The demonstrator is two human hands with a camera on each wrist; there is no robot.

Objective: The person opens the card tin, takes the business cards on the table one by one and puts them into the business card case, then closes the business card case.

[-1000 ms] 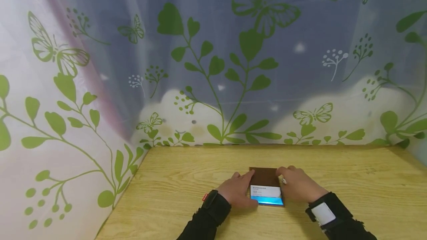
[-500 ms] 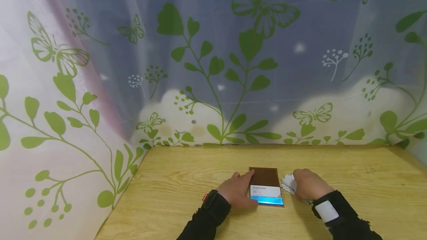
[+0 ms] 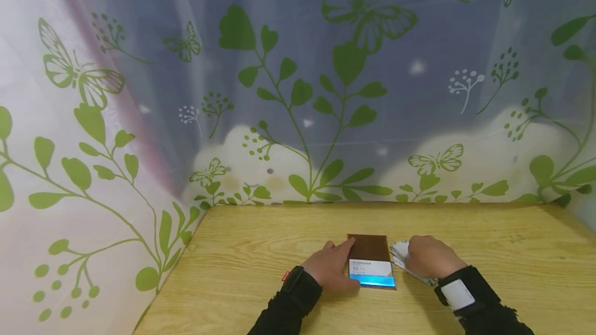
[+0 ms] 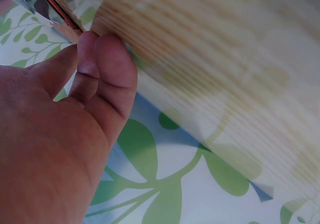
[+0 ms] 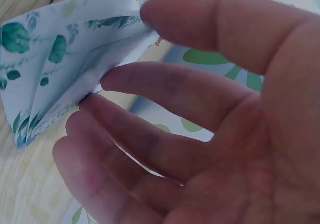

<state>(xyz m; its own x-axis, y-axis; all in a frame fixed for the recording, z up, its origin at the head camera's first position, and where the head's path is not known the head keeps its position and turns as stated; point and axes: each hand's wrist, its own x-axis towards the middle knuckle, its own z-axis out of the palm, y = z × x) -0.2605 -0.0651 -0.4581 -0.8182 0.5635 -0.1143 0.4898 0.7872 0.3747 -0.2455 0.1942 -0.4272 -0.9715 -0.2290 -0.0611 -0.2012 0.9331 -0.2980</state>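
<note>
A flat brown packet (image 3: 368, 247) with a white and shiny blue lower band lies on the table. My left hand (image 3: 328, 268) holds its left side, index finger at the upper left corner and thumb near the lower left. In the left wrist view the curled fingertips (image 4: 116, 58) meet the packet's thin edge (image 4: 60, 11). Just right of the packet, my right hand (image 3: 433, 256) pinches a folded sheet of paper (image 3: 400, 253) with green leaf print. Several layered folds of the paper (image 5: 65, 58) show in the right wrist view, beside the thumb and fingertips.
The wood-grain table (image 3: 256, 237) spreads around both hands. Behind it hangs a curtain (image 3: 279, 92) printed with leaves and butterflies, and a similar one (image 3: 70, 169) stands along the left side. Both wrists wear black straps.
My right hand has moved right, away from the packet's upper right corner, and the leaf-print paper has come into view in its grasp. The left hand and packet have stayed put.
</note>
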